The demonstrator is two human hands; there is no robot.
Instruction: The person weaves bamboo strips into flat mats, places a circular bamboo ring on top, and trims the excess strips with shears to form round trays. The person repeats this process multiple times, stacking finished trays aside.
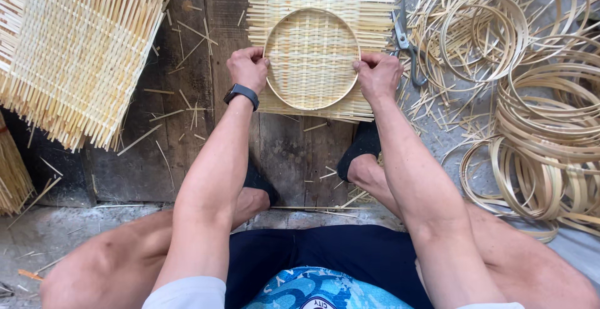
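I have a bamboo hoop [312, 11] pressed down on a square woven mat [370, 21] that lies on the plank [187, 46] in front of my knees. My left hand [248, 68] is curled shut on the hoop's left rim, my right hand [377, 74] curled shut on its right rim, thumbs on top. I judge this as the seating step: the hoop is being set into the weave. The next move, I think, calls for even pressure all round so the ring stays centred and the strips do not kink. Count: 1 hoop in hand, 1 mat under it, 1 larger mat [81, 46] at far left, 1 pair of shears [405, 43] just right of the mat, 1 watch [241, 93] on my left wrist. The spare hoops [550, 115] at right overlap too much to count
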